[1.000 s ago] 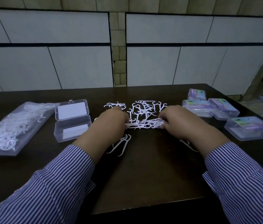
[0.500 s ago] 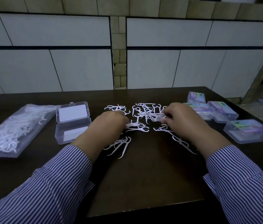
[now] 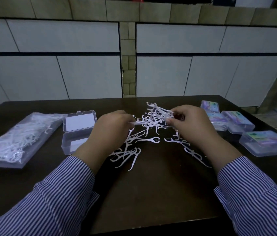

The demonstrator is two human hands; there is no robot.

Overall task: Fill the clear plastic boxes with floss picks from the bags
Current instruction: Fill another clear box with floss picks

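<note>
Surface: a dark brown table [image 3: 151, 193] with a dull sheen, its near edge cutting across the bottom of the view.
Room: dim light; behind the far edge of the table stands a wall of large pale panels [image 3: 83, 74] crossed by a dark horizontal line, split in the middle by a column of small beige tiles [image 3: 128, 65].
Left hand [image 3: 112, 132]: fingers curled, pinching a few floss picks at their handle ends, just above the table.
Right hand [image 3: 190, 123]: fingers curled round a bunch of floss picks [image 3: 158, 113], lifted off the table, their heads fanning to the left.
Loose picks [image 3: 131, 155]: scattered on the table between and under both hands, more trailing near the right wrist.
Open box [image 3: 76, 132]: clear plastic, left of the left hand, lid folded back toward the far side, a white card showing in both halves.
Bag [image 3: 18, 138]: clear, full of white picks, lying flat at the left.
Closed boxes [image 3: 265, 143]: four clear ones with coloured labels, grouped at the right, far to near.
Sleeves [image 3: 54, 201]: blue and white stripes on both arms.
</note>
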